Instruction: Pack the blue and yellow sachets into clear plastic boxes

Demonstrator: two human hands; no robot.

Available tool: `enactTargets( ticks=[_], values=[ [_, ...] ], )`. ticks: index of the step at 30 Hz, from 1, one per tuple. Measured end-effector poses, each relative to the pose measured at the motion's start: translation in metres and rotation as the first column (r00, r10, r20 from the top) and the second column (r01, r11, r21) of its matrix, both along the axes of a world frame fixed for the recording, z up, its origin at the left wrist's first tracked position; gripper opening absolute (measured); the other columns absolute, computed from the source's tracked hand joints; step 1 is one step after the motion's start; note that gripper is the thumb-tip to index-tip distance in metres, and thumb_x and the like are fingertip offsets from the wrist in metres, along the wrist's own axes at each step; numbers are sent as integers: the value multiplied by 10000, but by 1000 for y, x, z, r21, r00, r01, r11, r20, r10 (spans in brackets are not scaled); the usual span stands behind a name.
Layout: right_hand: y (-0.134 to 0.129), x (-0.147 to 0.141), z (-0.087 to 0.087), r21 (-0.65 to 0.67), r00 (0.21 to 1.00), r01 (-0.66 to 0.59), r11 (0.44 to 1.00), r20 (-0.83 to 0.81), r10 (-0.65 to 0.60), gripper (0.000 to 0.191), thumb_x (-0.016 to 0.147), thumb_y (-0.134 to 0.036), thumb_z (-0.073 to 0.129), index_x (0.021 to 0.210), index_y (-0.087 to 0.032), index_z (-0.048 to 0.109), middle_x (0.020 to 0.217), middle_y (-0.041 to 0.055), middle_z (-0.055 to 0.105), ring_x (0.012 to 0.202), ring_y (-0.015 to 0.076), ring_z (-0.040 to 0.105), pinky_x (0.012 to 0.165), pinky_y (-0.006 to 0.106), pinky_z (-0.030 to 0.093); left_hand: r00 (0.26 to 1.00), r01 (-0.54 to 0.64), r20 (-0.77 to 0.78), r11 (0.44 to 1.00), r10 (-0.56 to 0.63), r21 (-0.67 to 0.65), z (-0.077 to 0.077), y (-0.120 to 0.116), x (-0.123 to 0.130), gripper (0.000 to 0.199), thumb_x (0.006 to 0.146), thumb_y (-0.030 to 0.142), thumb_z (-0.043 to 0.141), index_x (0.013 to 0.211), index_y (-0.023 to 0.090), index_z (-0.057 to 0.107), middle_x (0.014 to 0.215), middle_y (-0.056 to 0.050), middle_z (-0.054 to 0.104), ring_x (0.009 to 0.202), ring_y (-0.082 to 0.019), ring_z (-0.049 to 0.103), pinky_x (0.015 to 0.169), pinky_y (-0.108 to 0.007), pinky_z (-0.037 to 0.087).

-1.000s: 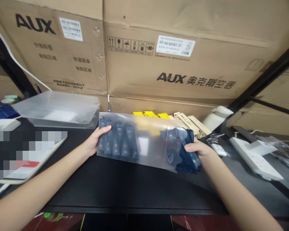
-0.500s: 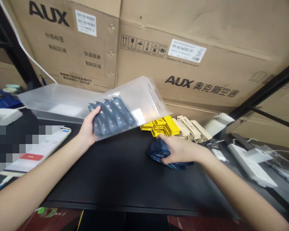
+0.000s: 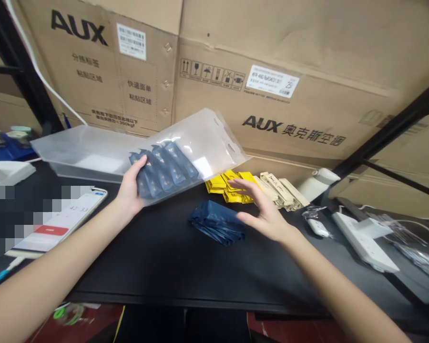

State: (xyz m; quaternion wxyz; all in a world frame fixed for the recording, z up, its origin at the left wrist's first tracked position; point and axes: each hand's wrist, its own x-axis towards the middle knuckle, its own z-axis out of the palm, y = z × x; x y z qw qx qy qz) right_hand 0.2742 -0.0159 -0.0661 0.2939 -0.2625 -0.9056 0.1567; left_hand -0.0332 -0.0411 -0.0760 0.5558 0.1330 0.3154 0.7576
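My left hand (image 3: 130, 186) grips a translucent plastic box (image 3: 200, 128) by its lower edge, thumb over the front, tilting it up off the black desk. Inside it, a row of dark blue sachets (image 3: 164, 171) leans side by side. Beside the box, a fanned stack of dark blue sachets (image 3: 218, 221) lies on the desk. Just right of that stack my right hand (image 3: 262, 209) hovers, fingers apart and nothing in them. Behind it are yellow sachets (image 3: 230, 186) and beige sachets (image 3: 282, 190), the yellow ones partly covered by my fingers.
A phone (image 3: 64, 224) with a cable lies at the left. A white bottle (image 3: 316, 183) lies tilted behind the beige sachets. To the right are a white power strip (image 3: 366, 243) and bundled cables (image 3: 420, 259). Large cardboard boxes (image 3: 214, 28) stand along the back.
My right hand has let go of the stack of dark blue sachets, which now lies further left on the desk. My left hand still holds the plastic box in nearly the same place.
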Motion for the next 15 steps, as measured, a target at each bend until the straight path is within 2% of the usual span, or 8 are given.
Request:
enactTargets(
  ticks=[2,5,9,12,15],
  values=[
    [-4,15,-4,124,999,-43,991,25,41,806,797,-486,710,1466,-245,330,1470,147,444,1345,302,445,1094,509,394,1000,-5,-5,1000,5,11,-1,1,0,117,852,229,610,836,155,700,696,-25,754,594,-175,723,746,-302,621],
    [-11,22,-19,281,974,-165,945,196,112,880,745,-468,765,1471,-213,338,1521,188,358,1407,328,348,1122,533,338,1000,-11,-12,1000,11,23,-2,1,0,106,842,234,624,861,165,702,718,-21,755,625,-176,726,748,-296,620],
    [-17,7,-44,321,933,-282,904,311,181,734,866,-346,654,1487,-185,297,1533,211,330,1451,300,266,1125,522,328,999,-18,-46,999,20,27,-3,1,-2,100,819,255,654,870,182,699,740,-20,757,701,-198,739,749,-295,621],
    [-17,-17,-56,312,944,-233,921,301,137,665,914,-268,563,1497,-155,264,1520,219,349,1446,281,280,1120,502,349,998,-24,-65,999,26,34,-2,1,-5,117,808,283,665,879,194,693,760,-28,760,781,-226,747,763,-298,619],
    [-15,-48,-62,339,955,-125,933,297,20,618,917,-258,534,1475,-113,313,1522,234,335,1437,322,284,1114,529,350,998,-32,-51,998,35,58,0,1,-7,129,817,285,656,900,195,696,765,-22,763,783,-216,747,776,-288,614]
  ],
)
